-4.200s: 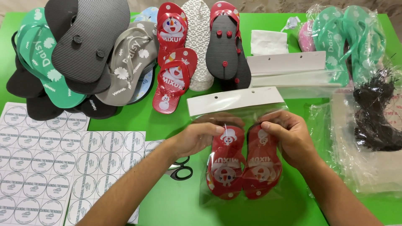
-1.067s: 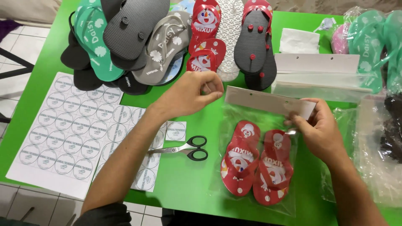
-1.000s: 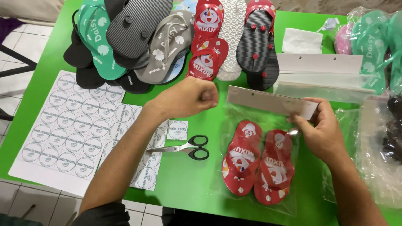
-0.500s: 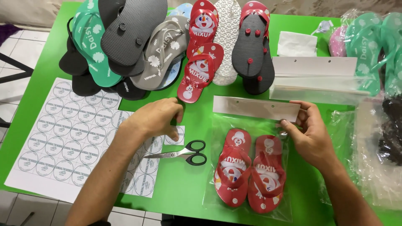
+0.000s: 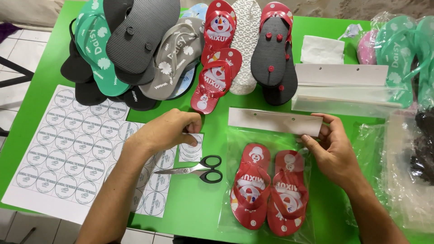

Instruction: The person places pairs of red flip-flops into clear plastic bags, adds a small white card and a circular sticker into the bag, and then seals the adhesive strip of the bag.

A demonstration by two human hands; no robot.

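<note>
Head view, looking down at green table (image 5: 199,212): my right hand (image 5: 337,151) pinches the right end of the white card header (image 5: 273,121) on a clear bag (image 5: 266,180), thumb and fingers clamped on it. Bag lies flat just in front of me, right of centre, w/ a pair of small red flip-flops (image 5: 269,194) inside, soles down, straps up, side by side & touching. My left hand (image 5: 169,131) is curled, fingertips together over a small cut piece of stickers (image 5: 192,149); thumb & forefinger look pinched on its top edge, but can't tell if they really grip it or only touch. Black-handled scissors (image 5: 199,168) lie just below that hand, blades closed, pointing left, not touched. Big sheet of round stickers (image 5: 68,149) spreads under & left of my left forearm, partly over table edge. Far side: heap of flip-flops, black, green & grey (image 5: 131,49) at left; red pair w/ cartoon print (image 5: 217,58) near middle, then a white sole (image 5: 246,40) and black soles w/ red pegs (image 5: 271,54). Stack of empty header bags (image 5: 343,86) beyond my right hand, well apart from it; teal flip-flops in plastic (image 5: 402,49) at far right.
</note>
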